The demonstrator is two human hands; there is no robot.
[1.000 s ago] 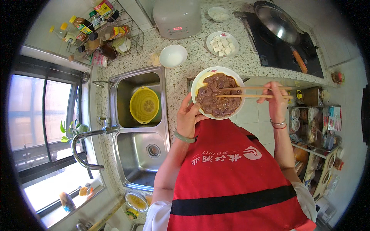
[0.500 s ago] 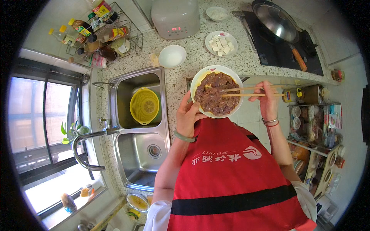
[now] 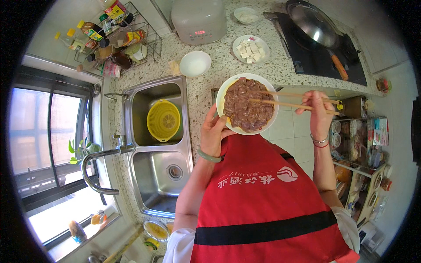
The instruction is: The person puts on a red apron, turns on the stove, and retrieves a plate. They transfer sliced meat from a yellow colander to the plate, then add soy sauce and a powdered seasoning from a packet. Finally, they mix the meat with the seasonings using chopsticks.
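My left hand (image 3: 213, 131) grips the left rim of a white plate (image 3: 223, 87), thumb on top, and holds it up in front of my red apron. Sliced dark brown meat (image 3: 245, 107) in a glossy coating covers most of the plate, with yellowish liquid showing along its left edge. Closed around a pair of wooden chopsticks (image 3: 287, 104), my right hand (image 3: 319, 107) is to the right of the plate. The chopsticks' tips reach over the middle of the meat, spread slightly apart. Whether they touch it I cannot tell.
Left is a double sink (image 3: 189, 144) with a yellow colander (image 3: 164, 120). Beyond the plate stand a white bowl (image 3: 195, 64), a plate of white cubes (image 3: 251, 49), a small dish (image 3: 246, 15) and a rice cooker (image 3: 199, 22). A lidded wok (image 3: 313, 26) sits on the black stove (image 3: 307, 65).
My right hand has moved to the right with the chopsticks, drawing their tips back a little. The meat lies more evenly spread. My left hand and the plate have hardly moved.
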